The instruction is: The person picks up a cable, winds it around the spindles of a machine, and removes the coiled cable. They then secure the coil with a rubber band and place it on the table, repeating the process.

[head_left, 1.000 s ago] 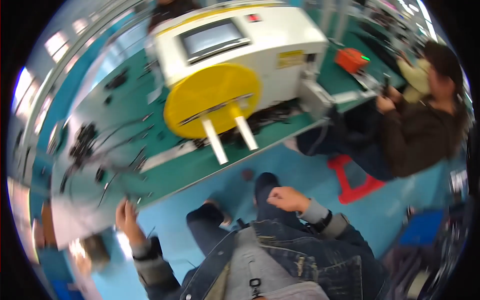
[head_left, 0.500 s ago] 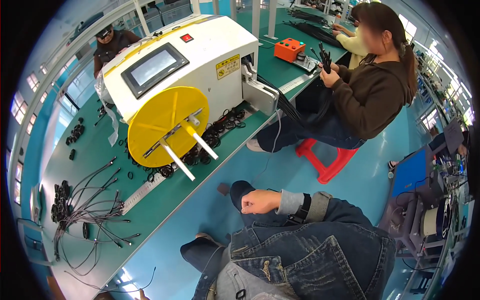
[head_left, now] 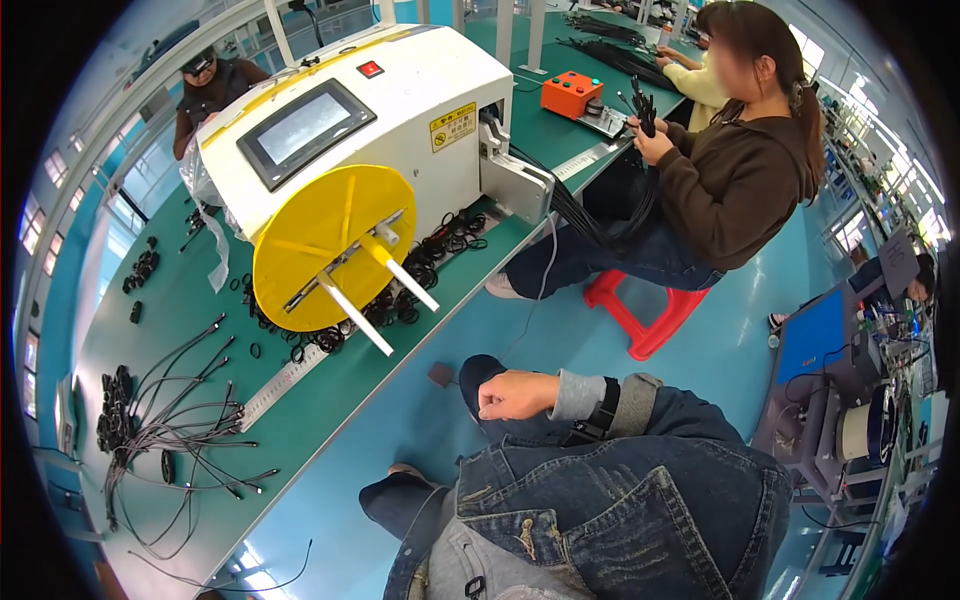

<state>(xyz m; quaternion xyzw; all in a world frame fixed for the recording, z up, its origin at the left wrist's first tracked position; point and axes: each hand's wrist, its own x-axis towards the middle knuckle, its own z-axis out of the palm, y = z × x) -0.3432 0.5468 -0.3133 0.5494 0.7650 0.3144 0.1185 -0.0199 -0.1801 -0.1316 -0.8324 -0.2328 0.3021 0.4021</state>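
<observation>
My right hand [head_left: 518, 395] rests on my right knee with its fingers curled in and nothing visible in them. A dark strap circles that wrist over a grey cuff. My left hand is out of the picture. Nearest on the green table [head_left: 330, 410] lies a spread bundle of black cables [head_left: 190, 420] with small plug ends. One thin cable runs past the table's front edge at the lower left. Beyond stands a white machine [head_left: 420, 100] with a screen and a yellow reel disc [head_left: 335, 250] bearing two pale rods.
Black cable coils [head_left: 440, 250] lie beside the machine, above a metal ruler strip [head_left: 285, 385]. To the right, a person in a brown top [head_left: 740, 190] holds black cables on a red stool [head_left: 645, 315]. An orange button box [head_left: 572, 95] sits behind. Another person stands at far left.
A fingertip at the lower edge on the left is gone from view. The view has shifted slightly; my right hand stays on the knee.
</observation>
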